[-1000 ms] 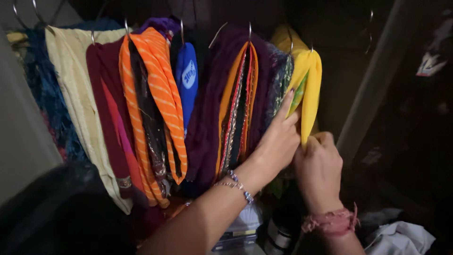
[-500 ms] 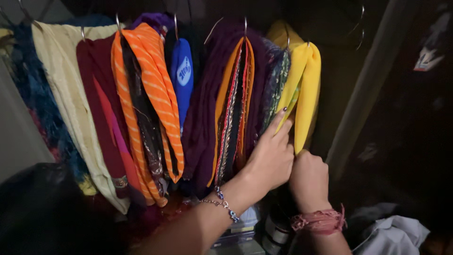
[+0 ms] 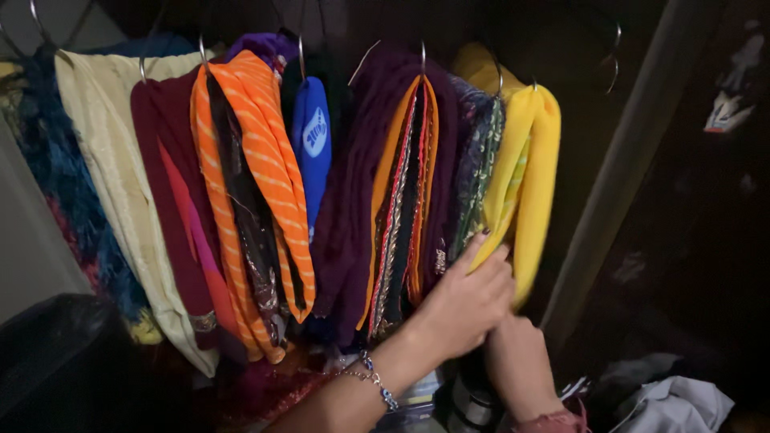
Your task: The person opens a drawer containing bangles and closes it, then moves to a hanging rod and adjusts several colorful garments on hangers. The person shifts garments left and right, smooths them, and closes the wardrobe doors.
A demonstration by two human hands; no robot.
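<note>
The person's left hand (image 3: 464, 303) lies flat with its fingers pressed together on the bottom of the yellow cloth (image 3: 525, 184), which hangs on a hook at about 1 o'clock in the view. The right hand (image 3: 521, 365) sits just below, at 5 o'clock from the left hand, touching the same cloth; how it grips is hidden, so that cannot be told. At 9 o'clock from the yellow cloth hangs a purple cloth (image 3: 361, 176), then a blue hanger (image 3: 313, 148) and an orange striped cloth (image 3: 261, 160)
</note>
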